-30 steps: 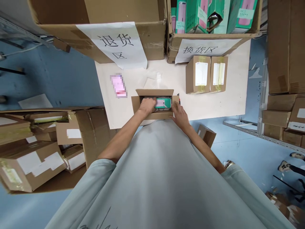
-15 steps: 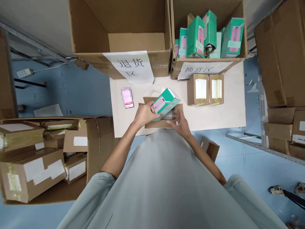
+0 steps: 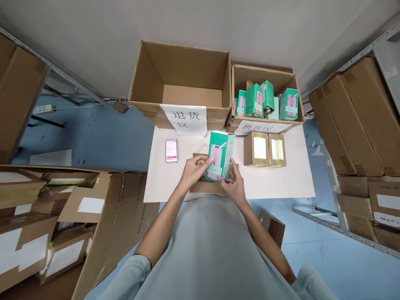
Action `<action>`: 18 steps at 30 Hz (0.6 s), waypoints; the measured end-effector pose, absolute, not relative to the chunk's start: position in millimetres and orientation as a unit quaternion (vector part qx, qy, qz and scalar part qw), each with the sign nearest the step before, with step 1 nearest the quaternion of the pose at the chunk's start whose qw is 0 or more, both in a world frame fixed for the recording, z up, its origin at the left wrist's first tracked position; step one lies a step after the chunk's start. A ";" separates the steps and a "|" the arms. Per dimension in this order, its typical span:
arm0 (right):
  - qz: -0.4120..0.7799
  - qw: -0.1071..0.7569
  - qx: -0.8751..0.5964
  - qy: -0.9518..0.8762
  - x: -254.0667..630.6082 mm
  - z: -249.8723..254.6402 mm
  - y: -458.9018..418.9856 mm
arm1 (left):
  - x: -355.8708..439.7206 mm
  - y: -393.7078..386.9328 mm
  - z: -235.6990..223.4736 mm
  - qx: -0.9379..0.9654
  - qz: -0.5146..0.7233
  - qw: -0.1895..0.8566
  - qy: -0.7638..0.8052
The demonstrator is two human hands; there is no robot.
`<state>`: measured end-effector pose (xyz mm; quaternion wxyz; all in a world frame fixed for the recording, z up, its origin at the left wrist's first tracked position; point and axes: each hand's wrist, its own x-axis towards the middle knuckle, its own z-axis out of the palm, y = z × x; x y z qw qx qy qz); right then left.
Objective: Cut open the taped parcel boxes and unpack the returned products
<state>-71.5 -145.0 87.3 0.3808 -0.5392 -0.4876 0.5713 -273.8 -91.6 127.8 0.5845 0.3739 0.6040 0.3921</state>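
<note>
I hold a green product box (image 3: 221, 155) with a pink picture upright above a small open brown carton (image 3: 203, 186) on the white table (image 3: 281, 183). My left hand (image 3: 195, 168) grips the box's lower left side. My right hand (image 3: 234, 182) grips its lower right corner. Both hands are closed on the box.
Behind the table stand an empty big carton (image 3: 181, 83) with a paper label and a carton (image 3: 265, 100) holding several green boxes. Two small sealed parcels (image 3: 264, 148) and a pink card (image 3: 171, 150) lie on the table. Stacked cartons flank both sides.
The green box came out of the small carton in my left hand and now stands upright, held by both hands. My view tilted up toward the wall.
</note>
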 end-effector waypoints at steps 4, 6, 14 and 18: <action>0.664 0.407 -0.482 -0.401 -70.0 107.3 -142.2 | -300.3 -61.2 133.3 0.351 0.468 0.618 0.525; 0.692 0.400 -0.457 -0.389 -70.8 113.5 -143.2 | -306.9 -45.2 141.9 0.372 0.465 0.627 0.503; 0.717 0.365 -0.441 -0.398 -69.0 116.0 -149.9 | -310.5 -28.7 161.5 0.431 0.445 0.618 0.484; 0.685 0.359 -0.479 -0.416 -67.6 117.5 -153.3 | -305.6 -31.2 155.9 0.390 0.470 0.602 0.515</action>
